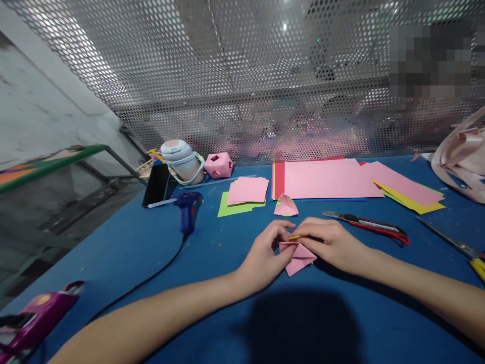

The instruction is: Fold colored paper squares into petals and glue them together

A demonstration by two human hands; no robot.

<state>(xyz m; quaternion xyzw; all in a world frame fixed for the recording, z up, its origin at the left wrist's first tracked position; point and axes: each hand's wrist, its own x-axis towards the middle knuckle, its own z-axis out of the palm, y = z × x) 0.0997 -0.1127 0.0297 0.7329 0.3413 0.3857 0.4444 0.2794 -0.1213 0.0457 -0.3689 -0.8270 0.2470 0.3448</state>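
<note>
The blue worktop (125, 253) fills the view, closed along its far edge by a perforated metal screen (227, 76). Against that far edge, right of the middle, lies a large pink sheet (326, 179) on other coloured sheets. Beside it, a second pink sheet (401, 184) lies over yellow ones. A pale pink bag (462, 151) sits at the far right corner.

Towards the far left stand a pink-topped jug (182, 161), a pink paper cube (219, 165) and a dark phone (156, 184). A blue glue gun (188, 210) stands just in front of the jug, and its black cord (151, 278) runs towards the near left. A small stack of pink squares (247, 190) rests on a green sheet near the middle. A magenta tool (34, 316) lies at the near left corner.

A red and black utility knife (367, 225) lies right of the hands, well apart from a yellow-handled tool (450, 242) at the right edge.

Both forearms reach in from the near edge. The left hand (265, 255) and right hand (333, 242) meet at the middle of the worktop. Both are closed on a folded pink paper (299, 258), which lies flat on the surface. The left hand's fingertips pinch its upper left corner. The right hand's fingers press on its upper edge. A thin yellow sliver shows between the fingertips; what it is cannot be told. A small folded pink and green piece (285, 206) sits just beyond the hands.
</note>
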